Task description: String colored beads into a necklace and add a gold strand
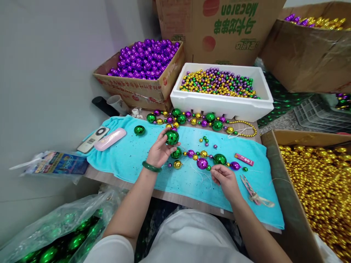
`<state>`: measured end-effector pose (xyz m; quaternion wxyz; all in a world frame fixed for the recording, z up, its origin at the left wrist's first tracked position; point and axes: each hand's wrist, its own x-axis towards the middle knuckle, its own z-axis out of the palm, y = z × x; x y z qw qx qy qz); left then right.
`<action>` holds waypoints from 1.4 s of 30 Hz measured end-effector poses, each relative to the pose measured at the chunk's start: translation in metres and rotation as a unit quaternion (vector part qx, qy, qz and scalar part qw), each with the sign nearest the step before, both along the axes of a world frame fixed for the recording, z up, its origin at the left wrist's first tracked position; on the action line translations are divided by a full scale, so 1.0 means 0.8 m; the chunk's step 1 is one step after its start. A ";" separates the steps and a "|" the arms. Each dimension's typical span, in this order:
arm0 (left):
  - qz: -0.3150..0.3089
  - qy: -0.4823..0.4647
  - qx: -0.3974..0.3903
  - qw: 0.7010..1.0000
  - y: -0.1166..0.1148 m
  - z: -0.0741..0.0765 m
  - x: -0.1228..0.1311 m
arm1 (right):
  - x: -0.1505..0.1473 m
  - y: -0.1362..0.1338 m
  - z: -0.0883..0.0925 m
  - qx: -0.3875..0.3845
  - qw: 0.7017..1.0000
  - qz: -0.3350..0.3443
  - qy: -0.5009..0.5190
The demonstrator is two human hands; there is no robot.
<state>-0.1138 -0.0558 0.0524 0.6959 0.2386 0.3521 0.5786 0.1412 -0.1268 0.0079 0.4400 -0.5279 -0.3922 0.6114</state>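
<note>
My left hand (160, 151), with a green bangle on its wrist, grips a large shiny green bead (172, 137) above the towel. My right hand (225, 179) is closed in a pinch beside a small green bead (208, 168); what lies between the fingertips is too small to make out. Between the hands runs a strand of purple, gold and green beads, including a large purple bead (202, 163) and a large green bead (219, 159). Thin white thread (202, 174) curls below it. Pink-handled scissors (253, 193) lie right of my right hand.
A turquoise towel (123, 164) covers the table. Behind stand a white foam box (222, 100) of small beads and a carton (137, 91) of purple beads. A finished-looking bead strand (181, 118) lies along the back. A carton (287, 204) of gold beads stands right.
</note>
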 end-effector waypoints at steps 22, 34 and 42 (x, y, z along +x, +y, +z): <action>-0.055 -0.159 -0.054 0.984 -0.011 0.003 0.013 | -0.001 -0.003 0.002 0.015 1.000 -0.010 -0.006; -0.044 -0.046 -0.008 0.998 -0.014 0.002 0.017 | 0.009 0.000 0.008 0.046 0.998 -0.013 -0.037; -0.055 0.018 0.033 0.998 -0.020 0.005 0.015 | 0.031 0.008 0.012 0.083 0.993 -0.008 -0.086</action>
